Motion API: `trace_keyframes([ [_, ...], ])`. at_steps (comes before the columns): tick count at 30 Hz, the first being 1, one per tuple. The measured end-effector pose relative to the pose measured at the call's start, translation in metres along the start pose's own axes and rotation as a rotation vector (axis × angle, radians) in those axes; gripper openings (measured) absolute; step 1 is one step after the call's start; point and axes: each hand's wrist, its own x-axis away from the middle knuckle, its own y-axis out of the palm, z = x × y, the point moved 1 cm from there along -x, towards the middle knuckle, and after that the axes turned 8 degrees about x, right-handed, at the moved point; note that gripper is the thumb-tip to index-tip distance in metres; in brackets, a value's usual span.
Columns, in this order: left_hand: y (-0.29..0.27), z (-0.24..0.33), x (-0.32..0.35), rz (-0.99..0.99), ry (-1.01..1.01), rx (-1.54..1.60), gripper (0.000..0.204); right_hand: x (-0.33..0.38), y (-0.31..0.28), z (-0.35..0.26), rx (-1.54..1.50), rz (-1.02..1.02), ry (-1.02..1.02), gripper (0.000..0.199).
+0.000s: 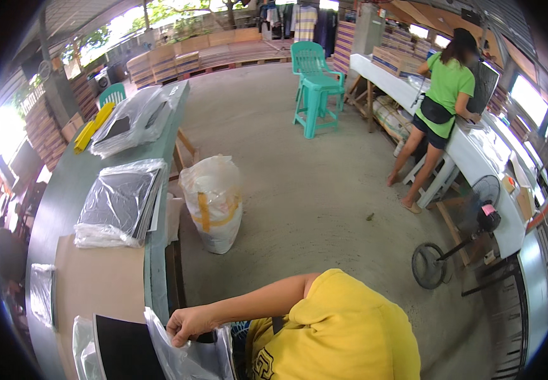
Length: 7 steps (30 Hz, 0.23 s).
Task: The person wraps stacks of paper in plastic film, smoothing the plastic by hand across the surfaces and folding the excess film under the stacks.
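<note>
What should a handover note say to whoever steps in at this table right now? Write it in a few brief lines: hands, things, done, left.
Hands: only one hand shows, seemingly the right, curled on the top edge of a clear plastic bag. The left hand is out of view.
Things: a flat black sheet lies beside that bag on the green table. Further along it are two bagged stacks of black sheets.
Done: those stacks are already in plastic.
Left: probably the near black sheet, which lies bare.
</note>
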Motion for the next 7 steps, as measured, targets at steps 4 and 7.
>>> trace_keyframes([
  [4, -0.007, 0.015, -0.016, -0.051, -0.265, 0.065, 0.037, 0.012, 0.003, 0.006, -0.149, -0.048, 0.042, 0.019],
  [7, 0.02, 0.019, -0.015, -0.283, -0.276, 0.209, 0.037, 0.02, 0.012, 0.015, -0.242, -0.053, -0.02, 0.026],
])
